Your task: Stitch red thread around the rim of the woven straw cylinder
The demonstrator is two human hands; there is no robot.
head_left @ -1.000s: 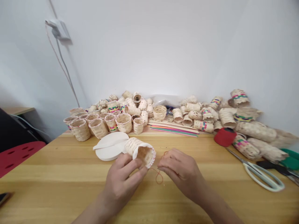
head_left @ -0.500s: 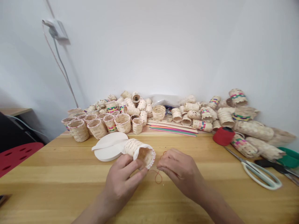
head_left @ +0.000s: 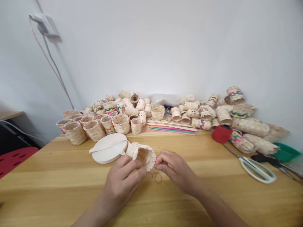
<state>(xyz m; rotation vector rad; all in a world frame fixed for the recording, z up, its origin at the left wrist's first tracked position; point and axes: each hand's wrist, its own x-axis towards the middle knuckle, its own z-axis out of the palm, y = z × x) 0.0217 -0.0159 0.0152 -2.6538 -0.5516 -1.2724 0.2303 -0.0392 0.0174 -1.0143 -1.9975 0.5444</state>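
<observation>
A small woven basket (head_left: 146,157) lies tilted with its mouth toward me, a white band and red stitches along its rim. My left hand (head_left: 124,179) grips it by the lower left of the rim. My right hand (head_left: 172,168) is pinched close to the rim's right side; what its fingertips hold is too small to make out. Red thread (head_left: 157,177) loops on the table between the hands. Behind the held basket lies a flat roll of white band (head_left: 110,149).
Finished-looking baskets (head_left: 74,134) stand at the back left, with a heap of woven pieces along the wall. Coloured strips (head_left: 172,130) lie at the back middle. To the right are a red thread spool (head_left: 222,133), white-handled scissors (head_left: 258,170) and a green container (head_left: 286,153).
My right hand has moved left, up to the basket's rim. The thread loop has shifted slightly. The whole view has turned a little, moving the right-side objects leftward.
</observation>
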